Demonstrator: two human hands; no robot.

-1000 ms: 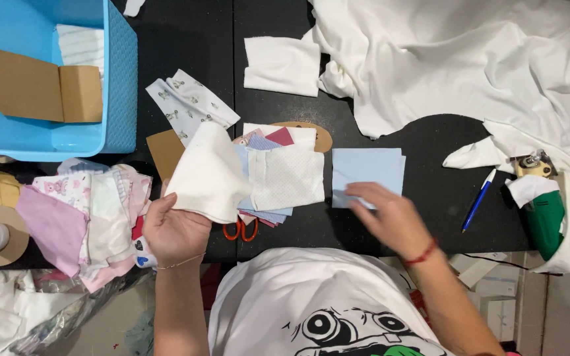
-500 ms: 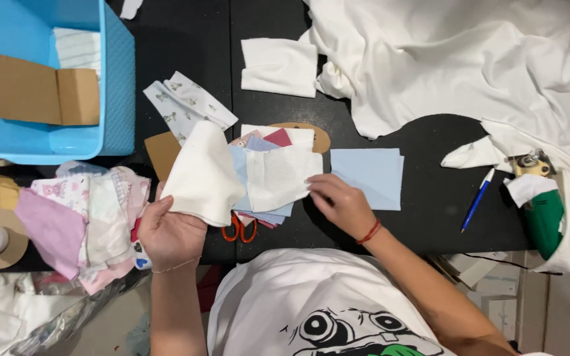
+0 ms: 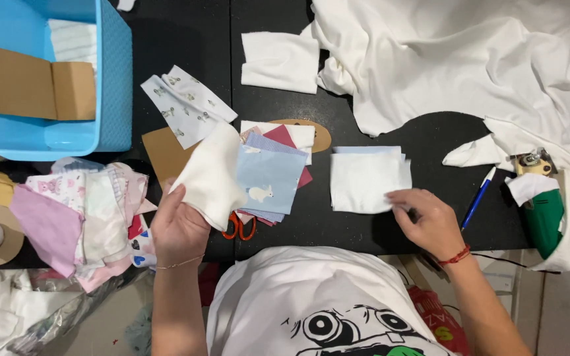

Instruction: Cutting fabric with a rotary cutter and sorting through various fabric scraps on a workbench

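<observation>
We see the left hand [image 3: 178, 227] with its fingers clenched on a folded white cloth [image 3: 211, 177], lifting it back off a stack of fabric squares [image 3: 273, 177]. The top square, just right of those fingers, is pale blue with a small white animal. Orange scissors [image 3: 240, 228] poke out under the stack, only their handles showing. Part of a brown card [image 3: 161, 151] sits behind the cloth, the rest covered.

The right hand [image 3: 430, 223] rests on the black counter [image 3: 179, 39], its fingers [image 3: 397, 196] pinching the near right corner of a white square [image 3: 367, 181]; we cannot tell how firm the grip is. That square lies on a pale blue one whose far edge alone peeks out.

Right of those fingers lie a blue pen [image 3: 477, 198] and a green tool [image 3: 542, 221], half buried under a large white sheet [image 3: 470, 59] that runs out of view. Left of the left-hand fingers a heap of pink and printed scraps [image 3: 80, 217] spreads, and beyond it a blue basket [image 3: 110, 86], cut off, holds cardboard.
</observation>
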